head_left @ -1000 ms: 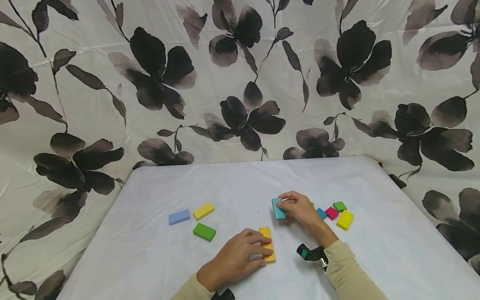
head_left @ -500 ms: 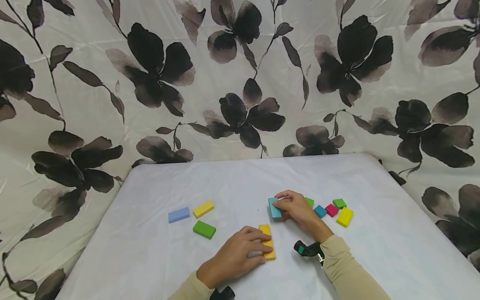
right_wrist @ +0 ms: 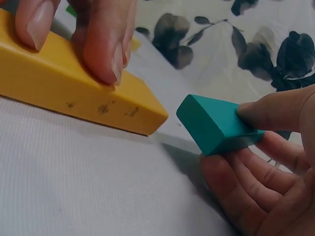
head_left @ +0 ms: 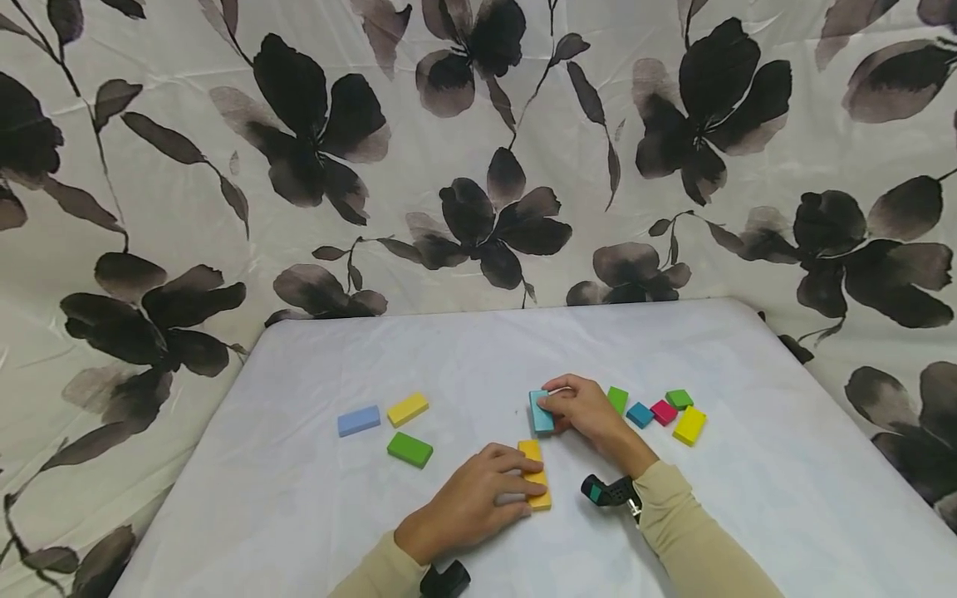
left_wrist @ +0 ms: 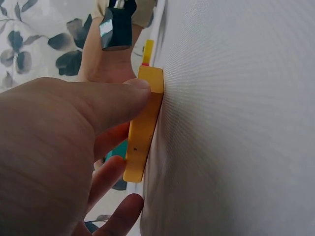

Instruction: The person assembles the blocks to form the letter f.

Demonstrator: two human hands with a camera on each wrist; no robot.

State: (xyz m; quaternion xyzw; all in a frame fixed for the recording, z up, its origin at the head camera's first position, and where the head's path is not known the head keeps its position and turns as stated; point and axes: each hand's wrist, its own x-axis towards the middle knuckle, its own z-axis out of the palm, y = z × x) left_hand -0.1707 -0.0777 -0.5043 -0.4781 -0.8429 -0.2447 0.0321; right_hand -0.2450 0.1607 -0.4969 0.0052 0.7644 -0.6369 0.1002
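My left hand [head_left: 467, 507] holds a long orange-yellow block [head_left: 531, 450] that lies flat on the white table. In the left wrist view, the thumb rests on the near end of this block [left_wrist: 141, 132]; from the right wrist, two fingertips show pressed on its top. Just beyond and slightly right, my right hand [head_left: 589, 415] pinches a turquoise block [head_left: 538, 419] between thumb and fingers. That block [right_wrist: 211, 120] is tilted above the cloth, with its free end close to the far end of the orange-yellow one. A narrow gap separates the two.
On the left of the white-covered table [head_left: 299, 515] lie a blue block [head_left: 359, 421], a yellow block [head_left: 408, 409] and a green block [head_left: 409, 449]. Right of my right hand are a green block [head_left: 617, 399], a blue one [head_left: 640, 415], a red one [head_left: 664, 412] and others.
My right hand has moved a little left with the turquoise block, closer in line with the orange-yellow block. The green block behind the right hand has come into fuller view. My left hand stays put.
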